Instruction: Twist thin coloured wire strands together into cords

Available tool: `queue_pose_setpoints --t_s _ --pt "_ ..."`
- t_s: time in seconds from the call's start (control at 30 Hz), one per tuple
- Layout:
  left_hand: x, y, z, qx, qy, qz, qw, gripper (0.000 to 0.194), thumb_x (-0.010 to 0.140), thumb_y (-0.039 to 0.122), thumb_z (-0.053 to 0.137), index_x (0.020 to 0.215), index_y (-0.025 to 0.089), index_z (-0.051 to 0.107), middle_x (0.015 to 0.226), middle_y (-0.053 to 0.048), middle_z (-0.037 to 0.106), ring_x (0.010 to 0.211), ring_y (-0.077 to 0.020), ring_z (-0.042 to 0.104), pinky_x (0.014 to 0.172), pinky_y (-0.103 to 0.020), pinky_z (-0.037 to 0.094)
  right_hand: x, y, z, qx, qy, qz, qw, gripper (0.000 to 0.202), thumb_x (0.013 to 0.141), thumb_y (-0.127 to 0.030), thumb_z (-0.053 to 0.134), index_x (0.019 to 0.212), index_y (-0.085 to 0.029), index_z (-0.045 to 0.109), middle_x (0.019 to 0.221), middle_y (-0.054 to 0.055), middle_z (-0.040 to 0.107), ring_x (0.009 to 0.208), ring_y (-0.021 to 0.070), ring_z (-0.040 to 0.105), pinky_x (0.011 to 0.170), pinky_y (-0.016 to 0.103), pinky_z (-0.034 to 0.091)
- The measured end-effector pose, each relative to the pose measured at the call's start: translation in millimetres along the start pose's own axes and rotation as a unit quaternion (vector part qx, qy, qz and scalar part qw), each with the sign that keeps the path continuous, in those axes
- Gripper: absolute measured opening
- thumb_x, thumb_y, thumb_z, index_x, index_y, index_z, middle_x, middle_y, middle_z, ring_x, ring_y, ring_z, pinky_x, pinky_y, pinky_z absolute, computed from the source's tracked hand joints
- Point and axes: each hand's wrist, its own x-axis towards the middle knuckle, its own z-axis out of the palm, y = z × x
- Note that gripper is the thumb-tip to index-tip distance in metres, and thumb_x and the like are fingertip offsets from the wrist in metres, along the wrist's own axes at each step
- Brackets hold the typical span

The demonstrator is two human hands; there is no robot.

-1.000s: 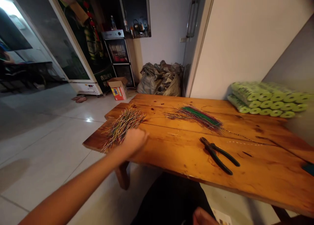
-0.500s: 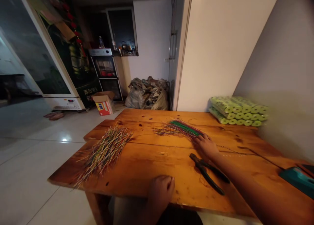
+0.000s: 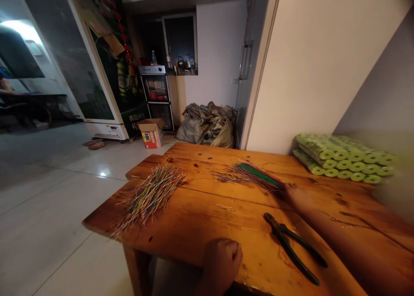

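My left hand (image 3: 223,258) rests closed at the front edge of the wooden table (image 3: 194,218); whether its fingers hold anything is hidden. Farther back, my right hand (image 3: 296,195) touches the right end of a bundle of green and dark red wires (image 3: 258,175), its fingers blurred. Black-handled pliers (image 3: 291,244) lie between my hands, jaws pointing to the back left. A loose pile of many-coloured wires (image 3: 153,194) spreads over the table's left part. Some short pale wire pieces (image 3: 225,207) lie near the middle.
Stacked yellow-green rolls (image 3: 346,158) stand at the back right against the wall. A thin dark twisted wire (image 3: 371,225) lies at the right. Beyond the table are full sacks (image 3: 208,126), an open carton (image 3: 152,134) and a tall fridge (image 3: 106,130).
The view has turned left, so the table and its objects appear farther right. My right hand stays by the wire bundle's right end, its fingers now blurred. My left hand remains closed.
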Motion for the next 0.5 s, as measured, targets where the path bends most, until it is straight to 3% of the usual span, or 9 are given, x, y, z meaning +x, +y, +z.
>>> queue_pose_setpoints --t_s 0.23,0.4,0.5 --pt "-0.1 2.3 -2.1 0.028 -0.008 0.005 1.000 0.033 0.082 0.019 0.044 0.049 0.016 0.049 0.051 -0.001 0.059 0.047 -0.0093 0.045 0.050 -0.029 0.017 2.4 14.4 -35.1 -0.004 -0.056 0.007 0.998 0.021 0.082 -0.015 0.049 0.075 -0.013 0.068 0.075 0.016 0.068 0.074 0.0257 0.064 0.061 0.031 0.039" --pt "-1.6 1.9 -1.6 0.052 -0.017 0.007 0.998 0.034 0.085 0.020 0.040 0.053 0.018 0.052 0.056 -0.002 0.063 0.052 -0.0111 0.053 0.051 -0.030 0.020 0.3 32.9 -56.8 0.022 -0.066 0.053 0.996 0.025 0.082 -0.019 0.046 0.077 -0.014 0.070 0.078 0.020 0.069 0.073 0.0300 0.064 0.057 0.034 0.038" --pt "-2.5 2.3 -1.5 0.053 -0.024 0.013 0.998 0.034 0.086 0.020 0.039 0.054 0.018 0.052 0.057 -0.002 0.063 0.054 -0.0117 0.055 0.052 -0.029 0.022 -8.8 49.6 -65.3 0.059 -0.059 0.074 0.994 0.026 0.082 -0.023 0.045 0.080 -0.018 0.070 0.080 0.016 0.071 0.070 0.0278 0.064 0.053 0.032 0.038"
